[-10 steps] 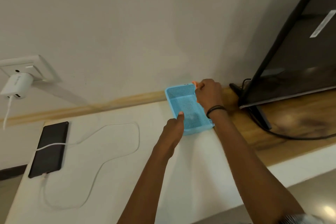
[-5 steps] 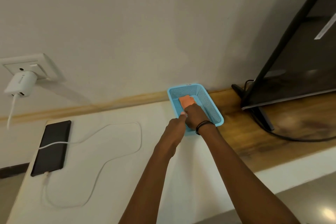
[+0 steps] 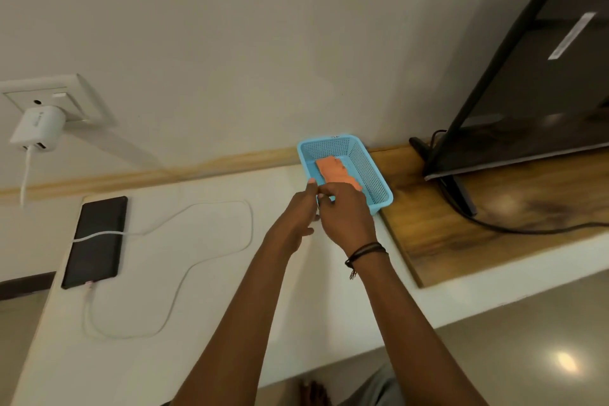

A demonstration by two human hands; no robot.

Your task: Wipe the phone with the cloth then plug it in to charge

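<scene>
Here, my left hand (image 3: 296, 208) and right hand (image 3: 342, 211) meet with loosely curled fingers, empty, at the blue perforated plastic basket (image 3: 372, 171) holding the folded orange cloth (image 3: 334, 171) just beyond them; the black slab phone (image 3: 95, 241), far to their left, appears cabled already, so I judge little remains.

Views: one, head-worn, wide-angle.
Facing: forward and down onto the desk (image 3: 204, 323) and wall.
Nearness: arm's reach above the hands; edges bowed.

No text can be read: the grey mark on the white charger (image 3: 37, 127) and the pale sticker (image 3: 571, 35) on the television (image 3: 540, 82) are too blurred.
</scene>
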